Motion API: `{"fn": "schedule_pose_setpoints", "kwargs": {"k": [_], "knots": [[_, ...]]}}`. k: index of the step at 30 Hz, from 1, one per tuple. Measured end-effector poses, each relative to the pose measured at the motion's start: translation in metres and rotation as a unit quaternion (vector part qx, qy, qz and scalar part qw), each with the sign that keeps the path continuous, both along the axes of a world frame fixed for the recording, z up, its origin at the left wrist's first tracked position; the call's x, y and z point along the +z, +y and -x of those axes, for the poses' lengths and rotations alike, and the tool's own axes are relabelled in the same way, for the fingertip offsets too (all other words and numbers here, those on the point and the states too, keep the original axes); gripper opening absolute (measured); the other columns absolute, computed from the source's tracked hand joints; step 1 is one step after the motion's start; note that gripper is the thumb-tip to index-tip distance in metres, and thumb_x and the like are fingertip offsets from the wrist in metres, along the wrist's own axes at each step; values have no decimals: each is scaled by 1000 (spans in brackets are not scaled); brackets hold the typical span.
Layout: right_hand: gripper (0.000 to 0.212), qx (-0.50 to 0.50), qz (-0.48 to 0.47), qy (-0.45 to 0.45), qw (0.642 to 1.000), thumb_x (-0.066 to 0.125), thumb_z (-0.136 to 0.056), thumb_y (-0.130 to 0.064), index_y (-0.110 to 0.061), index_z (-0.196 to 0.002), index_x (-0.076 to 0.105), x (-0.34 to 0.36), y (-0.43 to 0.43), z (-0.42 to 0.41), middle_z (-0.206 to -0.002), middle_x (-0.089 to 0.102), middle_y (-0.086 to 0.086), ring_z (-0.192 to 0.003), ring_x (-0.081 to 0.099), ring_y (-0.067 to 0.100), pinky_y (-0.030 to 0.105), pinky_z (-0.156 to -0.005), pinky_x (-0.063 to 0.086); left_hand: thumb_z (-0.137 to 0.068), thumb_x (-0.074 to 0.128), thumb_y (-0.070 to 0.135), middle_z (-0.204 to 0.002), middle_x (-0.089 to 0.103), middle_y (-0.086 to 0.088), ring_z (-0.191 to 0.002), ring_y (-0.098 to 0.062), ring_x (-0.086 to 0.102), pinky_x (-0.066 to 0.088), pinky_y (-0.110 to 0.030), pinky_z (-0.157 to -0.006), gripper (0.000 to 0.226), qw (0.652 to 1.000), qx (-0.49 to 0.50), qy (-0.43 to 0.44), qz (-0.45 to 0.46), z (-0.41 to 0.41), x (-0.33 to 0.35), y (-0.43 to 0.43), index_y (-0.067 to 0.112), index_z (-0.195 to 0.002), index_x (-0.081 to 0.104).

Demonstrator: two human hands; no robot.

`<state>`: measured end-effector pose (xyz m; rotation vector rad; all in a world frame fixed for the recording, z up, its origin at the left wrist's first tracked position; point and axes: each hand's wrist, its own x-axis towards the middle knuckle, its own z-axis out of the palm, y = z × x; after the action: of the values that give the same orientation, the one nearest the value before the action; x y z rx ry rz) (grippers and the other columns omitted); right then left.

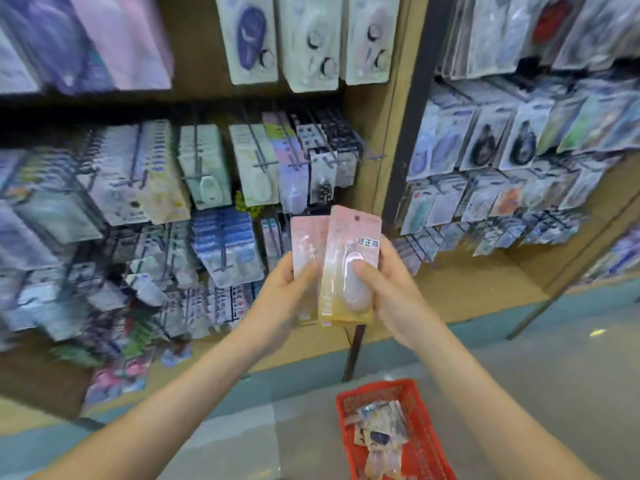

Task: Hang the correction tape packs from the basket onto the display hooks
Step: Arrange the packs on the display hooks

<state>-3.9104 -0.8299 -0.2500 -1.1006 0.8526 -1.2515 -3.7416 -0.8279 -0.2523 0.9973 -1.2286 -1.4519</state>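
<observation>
Two pink-to-yellow correction tape packs are held upright in front of the display. My left hand (289, 289) grips the rear pack (306, 244), thumb across its front. My right hand (388, 289) grips the front pack (351, 268), thumb pressed on its clear blister. The front pack overlaps the rear one. Both sit just below a row of display hooks (277, 161) loaded with hanging packs. A red basket (420, 441) on the floor below my right arm holds several more packs (381, 434).
Wooden display panels carry many rows of hanging stationery packs on the left (138, 188) and on the right (512, 161). A dark post (412, 109) divides the two panels. Grey and teal floor (554, 358) lies beneath.
</observation>
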Motion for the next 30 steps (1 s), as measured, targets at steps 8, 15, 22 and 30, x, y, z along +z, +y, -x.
{"fn": "schedule_pose_setpoints", "kwargs": {"k": [8, 15, 22, 30], "knots": [[51, 29, 74, 5, 997, 65, -82, -19, -19, -128, 42, 72, -39, -116, -116, 67, 1, -104, 67, 16, 27, -78, 56, -83, 73, 25, -115, 71, -6, -100, -21, 70, 57, -33, -80, 49, 997, 30, -7, 75, -116, 75, -18, 15, -127, 55], [39, 42, 102, -45, 993, 65, -77, -21, -14, -114, 51, 104, -80, -199, -103, 72, 0, -95, 69, 17, 28, -72, 56, -81, 77, 26, -117, 70, -7, -105, -26, 68, 56, -37, -83, 58, 994, 35, -17, 104, -200, 109, -60, 13, -131, 51], [76, 4, 118, -88, 989, 88, -57, -44, -10, -118, 56, 122, -108, -214, -107, 72, 4, -95, 69, 18, 28, -72, 56, -77, 78, 17, -114, 71, -7, -102, -26, 70, 59, -39, -80, 58, 993, 23, -3, 118, -212, 132, -94, 11, -128, 50], [46, -48, 156, -75, 984, 66, -77, -19, -14, -121, 52, 159, -141, -186, -101, 72, 4, -88, 69, 20, 36, -72, 58, -84, 71, 13, -117, 70, -2, -103, -18, 69, 58, -33, -82, 49, 982, 96, -14, 161, -217, 150, -118, 16, -129, 51]]}}
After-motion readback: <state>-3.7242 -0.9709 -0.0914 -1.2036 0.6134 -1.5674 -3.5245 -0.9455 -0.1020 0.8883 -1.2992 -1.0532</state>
